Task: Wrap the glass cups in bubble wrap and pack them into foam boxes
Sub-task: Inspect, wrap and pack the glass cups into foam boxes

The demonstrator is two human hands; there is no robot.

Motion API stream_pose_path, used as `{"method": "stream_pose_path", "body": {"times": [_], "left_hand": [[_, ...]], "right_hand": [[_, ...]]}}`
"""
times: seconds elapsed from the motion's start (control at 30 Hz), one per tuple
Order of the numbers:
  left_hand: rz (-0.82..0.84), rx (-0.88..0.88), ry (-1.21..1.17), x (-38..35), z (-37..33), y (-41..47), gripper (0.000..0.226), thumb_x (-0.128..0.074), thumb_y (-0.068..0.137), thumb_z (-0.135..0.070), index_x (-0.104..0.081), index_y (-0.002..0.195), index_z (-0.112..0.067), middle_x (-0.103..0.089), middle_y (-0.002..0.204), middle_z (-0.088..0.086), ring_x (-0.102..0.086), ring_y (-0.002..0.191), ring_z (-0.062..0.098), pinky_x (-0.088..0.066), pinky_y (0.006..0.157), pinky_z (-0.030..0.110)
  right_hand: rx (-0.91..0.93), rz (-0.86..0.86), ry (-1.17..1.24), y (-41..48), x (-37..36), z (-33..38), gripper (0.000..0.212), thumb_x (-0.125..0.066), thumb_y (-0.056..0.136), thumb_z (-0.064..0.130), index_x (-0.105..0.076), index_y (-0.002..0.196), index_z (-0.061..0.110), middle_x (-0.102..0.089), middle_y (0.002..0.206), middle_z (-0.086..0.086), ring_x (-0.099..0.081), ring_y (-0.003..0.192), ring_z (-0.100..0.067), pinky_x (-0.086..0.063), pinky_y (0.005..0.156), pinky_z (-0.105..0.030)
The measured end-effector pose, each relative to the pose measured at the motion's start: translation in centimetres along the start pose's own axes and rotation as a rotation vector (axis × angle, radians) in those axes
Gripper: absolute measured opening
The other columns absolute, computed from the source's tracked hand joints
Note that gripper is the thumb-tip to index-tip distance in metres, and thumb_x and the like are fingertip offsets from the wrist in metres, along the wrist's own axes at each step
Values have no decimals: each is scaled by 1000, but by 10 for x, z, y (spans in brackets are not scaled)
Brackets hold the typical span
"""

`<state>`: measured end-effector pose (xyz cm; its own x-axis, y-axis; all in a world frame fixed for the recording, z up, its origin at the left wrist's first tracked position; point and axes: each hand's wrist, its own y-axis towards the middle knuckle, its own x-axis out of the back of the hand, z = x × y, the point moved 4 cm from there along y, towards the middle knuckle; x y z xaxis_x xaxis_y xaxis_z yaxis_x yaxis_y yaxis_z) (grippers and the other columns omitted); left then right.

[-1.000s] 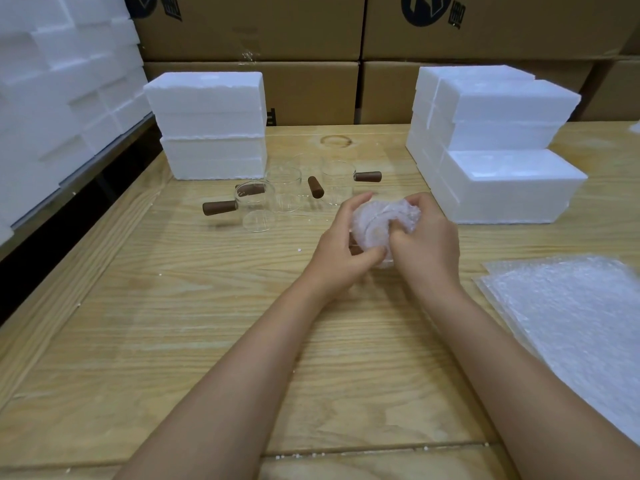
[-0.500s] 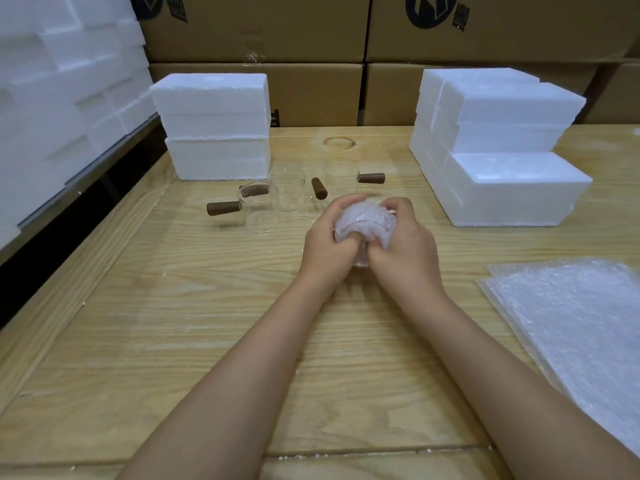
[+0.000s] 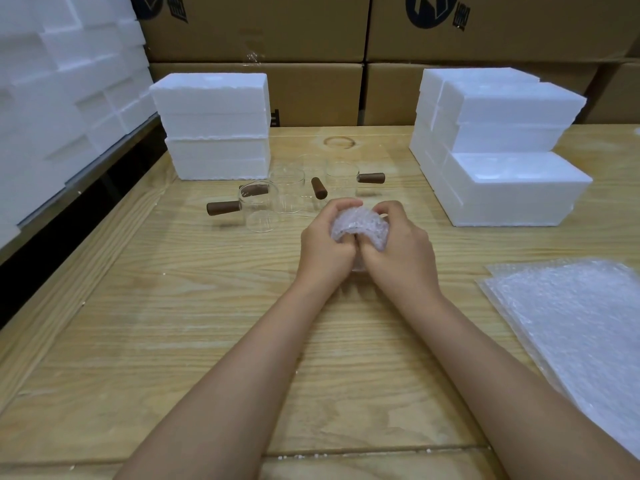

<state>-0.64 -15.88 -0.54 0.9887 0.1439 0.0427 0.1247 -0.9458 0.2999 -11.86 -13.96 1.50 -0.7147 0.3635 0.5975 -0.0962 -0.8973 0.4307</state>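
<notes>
Left hand [image 3: 325, 244] and right hand [image 3: 398, 251], fingers [image 3: 341, 204] curled tight round 1 bubble-wrapped glass cup [image 3: 360, 223] over mid-bench [image 3: 173, 306], probably tucking loose wrap ends; bare glass cups [image 3: 287, 195] wait just behind, foam boxes [image 3: 512, 188] alongside.

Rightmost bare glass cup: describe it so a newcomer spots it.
Start at the stepped stack of white foam boxes on the right of the table. Just left of its lowest box stands a clear glass cup. Only its brown handle points right, toward that stack.
</notes>
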Motion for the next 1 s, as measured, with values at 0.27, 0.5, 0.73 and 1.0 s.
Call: {"method": "stream_pose_path", "body": {"times": [0.27,0.5,0.73,1.0], "left_hand": [[355,-216,83,-6,-19,-13,80,-60,65,-18,-32,139,-33,-36,145,-14,-31,139,8,-27,115,35],[369,-270,408,-11,-13,-13,76,-68,68,-29,-41,140,-31,-46,138,-11,-38,132,10,-19,115,48],[161,-53,166,6,2,2,61,-83,71,-27,-53,125,-26,-61,123,-5,-57,115,11,-47,96,25],[35,56,219,45,14,21,54,-83,72,-34,-55,119,-31,-64,115,-14,-61,107,4,-50,95,29]], "right_hand": [[-229,-64,174,14,9,-25,22,-64,79,20,-53,98,25,-57,74,4,-56,67,-18,-42,57,-29],[-325,92,396,19,16,-38,12,-68,79,24,-67,73,15,-70,71,-2,-67,70,-21,-53,56,-32],[-308,75,863,23,23,-37,15,-62,84,28,-66,88,14,-68,78,7,-66,75,-11,-54,64,-25],[-184,284,847,15,-6,-27,30,-49,97,5,-55,121,23,-62,116,5,-60,109,-10,-50,94,-24]]}}
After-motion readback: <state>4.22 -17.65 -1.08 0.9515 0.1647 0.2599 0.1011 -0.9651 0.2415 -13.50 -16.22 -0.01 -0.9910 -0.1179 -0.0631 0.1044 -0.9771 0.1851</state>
